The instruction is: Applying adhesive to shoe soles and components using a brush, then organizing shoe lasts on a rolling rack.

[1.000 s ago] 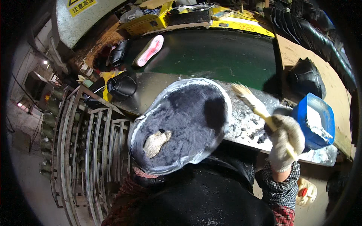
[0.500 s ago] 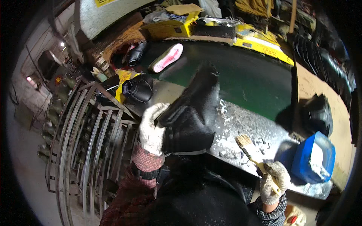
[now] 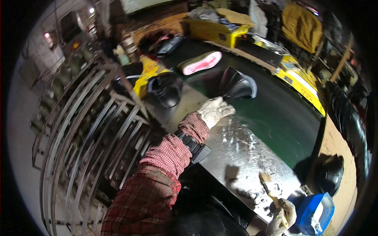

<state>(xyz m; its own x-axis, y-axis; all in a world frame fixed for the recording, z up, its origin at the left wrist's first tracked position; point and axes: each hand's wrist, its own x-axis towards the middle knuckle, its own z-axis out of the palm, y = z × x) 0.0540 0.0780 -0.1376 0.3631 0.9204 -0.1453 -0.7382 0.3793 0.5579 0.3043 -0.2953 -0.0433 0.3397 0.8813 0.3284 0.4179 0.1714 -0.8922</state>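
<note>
My left hand (image 3: 214, 111), in a white knit glove, reaches over the work surface just in front of a black leather boot upper (image 3: 239, 85). The upper lies on its side on the dark green belt, its pale-edged end to the right. The fingers look loosely stretched, with nothing seen in them; whether they touch the upper is unclear. At the lower right, my gloved right hand (image 3: 284, 215) is closed round the handle of a paintbrush (image 3: 266, 182). Its bristles are over the white-smeared metal tabletop (image 3: 236, 151), beside a blue plastic container (image 3: 315, 214) with white residue inside.
A shoe with a pink-and-white sole (image 3: 202, 63) lies on the belt's far part. Another black shoe (image 3: 164, 89) sits left of my hand. A metal rack (image 3: 90, 145) stands at the left. Yellow boxes (image 3: 214, 32) line the back, and a black shoe (image 3: 330, 175) is at the right.
My left hand has moved forward and right and let go of the black boot upper, now lying on the belt. My right hand still holds the paintbrush. The view has shifted.
</note>
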